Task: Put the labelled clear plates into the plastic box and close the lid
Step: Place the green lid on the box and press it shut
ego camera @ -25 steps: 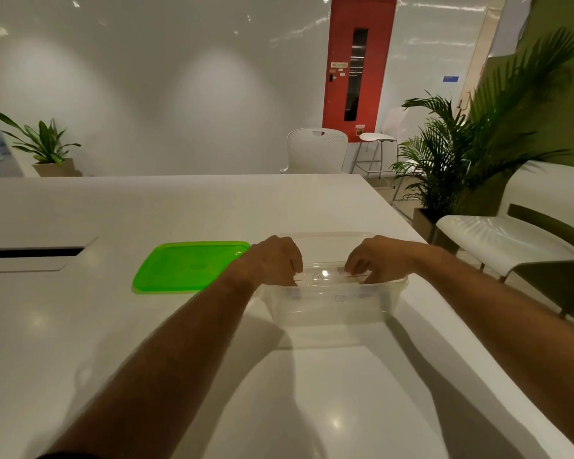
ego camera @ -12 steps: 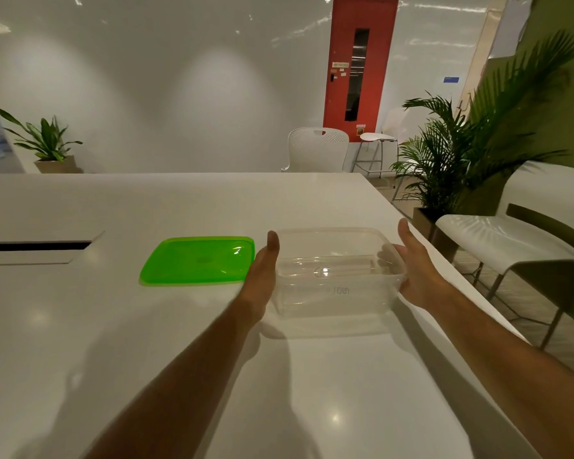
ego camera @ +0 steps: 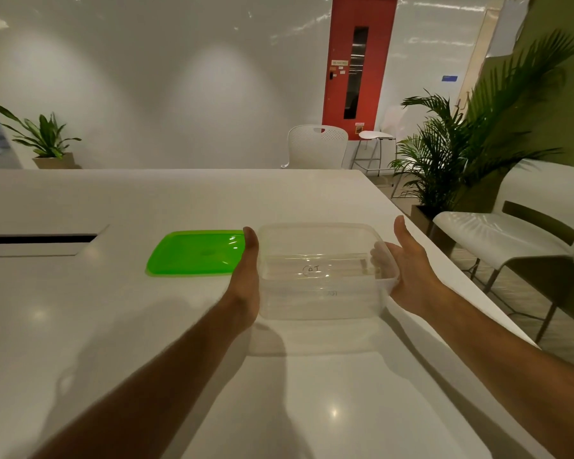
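The clear plastic box (ego camera: 312,308) stands open on the white table (ego camera: 113,326), near its right edge. Inside lie stacked clear plates (ego camera: 312,270); handwriting shows on the top one and fainter marks lower down. My left hand (ego camera: 247,273) is flat against the box's left wall, thumb pointing away from me. My right hand (ego camera: 411,263) cups the right wall, thumb up, its fingers visible through the plastic. The green lid (ego camera: 196,253) lies flat on the table just left of my left hand.
A dark cable slot (ego camera: 37,240) is cut into the table at far left. A white chair (ego camera: 511,233) and a palm plant (ego camera: 461,144) stand beyond the table's right edge. Another white chair (ego camera: 317,147) is at the far end.
My hands came out of the box, where they rested on the plates, and went to its two outer walls. Since then the box has shifted slightly left toward the lid.
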A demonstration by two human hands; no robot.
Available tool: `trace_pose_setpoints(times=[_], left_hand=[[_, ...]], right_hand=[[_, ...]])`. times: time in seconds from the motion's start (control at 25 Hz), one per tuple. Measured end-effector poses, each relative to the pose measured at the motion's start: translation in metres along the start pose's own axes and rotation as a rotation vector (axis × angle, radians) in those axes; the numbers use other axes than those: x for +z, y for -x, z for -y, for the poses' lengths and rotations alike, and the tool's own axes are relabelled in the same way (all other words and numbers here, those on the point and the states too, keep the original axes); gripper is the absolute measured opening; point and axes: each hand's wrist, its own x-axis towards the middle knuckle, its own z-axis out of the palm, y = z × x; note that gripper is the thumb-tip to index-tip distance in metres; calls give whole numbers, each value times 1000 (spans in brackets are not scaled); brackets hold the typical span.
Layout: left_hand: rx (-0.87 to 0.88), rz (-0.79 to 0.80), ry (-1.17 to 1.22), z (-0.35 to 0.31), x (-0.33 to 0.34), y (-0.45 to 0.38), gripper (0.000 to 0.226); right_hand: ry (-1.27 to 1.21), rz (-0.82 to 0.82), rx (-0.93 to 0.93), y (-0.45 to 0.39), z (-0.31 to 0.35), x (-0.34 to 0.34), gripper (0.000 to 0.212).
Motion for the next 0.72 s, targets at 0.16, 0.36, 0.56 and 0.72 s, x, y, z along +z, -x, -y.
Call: trace_pose_setpoints(times=[0.16, 0.36, 0.56, 0.72], left_hand=[[64, -95, -31, -12, -18, 44, 106], [53, -110, -55, -22, -41, 104, 101], [50, -129, -103, -31, -51, 150, 86], [14, -174, -77, -29, -64, 165, 89]], right_hand=[[-10, 57, 9, 29, -10, 23, 72], [-85, 136, 16, 62, -27, 51, 62], [-131, 182, 33, 85, -43, 69, 61], [-170, 214, 26, 98, -54, 79, 57]])
